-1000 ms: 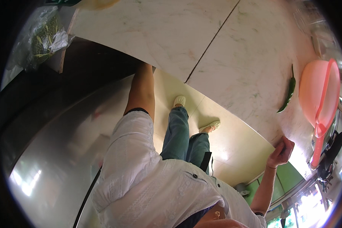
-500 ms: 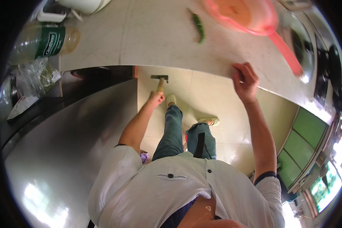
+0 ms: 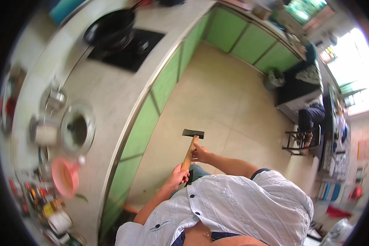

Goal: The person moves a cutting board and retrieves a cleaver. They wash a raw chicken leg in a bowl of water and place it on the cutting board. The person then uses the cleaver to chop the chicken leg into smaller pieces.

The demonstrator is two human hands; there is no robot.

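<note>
A hammer (image 3: pixel 189 156) with a pale wooden handle and a dark metal head is held out in front of my body, above the floor. My left hand (image 3: pixel 178 175) is wrapped round the lower end of the handle. Higher up, just below the head, my right hand (image 3: pixel 200 153) has its fingers bent against the handle; part of its grip is hidden. The hammer's head (image 3: pixel 193 133) points away from me, free of both hands.
Along the left runs a counter (image 3: pixel 106 88) over green cabinets (image 3: pixel 131 143). On it stand a pink strainer (image 3: pixel 65 177), a glass bowl (image 3: pixel 78 129) and a black pan (image 3: pixel 110 26) on a dark stove. A bin (image 3: pixel 273 80) and a stool (image 3: pixel 301 140) stand far right.
My view and body have turned to the right, away from the counter. My right hand has left the counter's edge and come to the hammer, which stays in my left hand.
</note>
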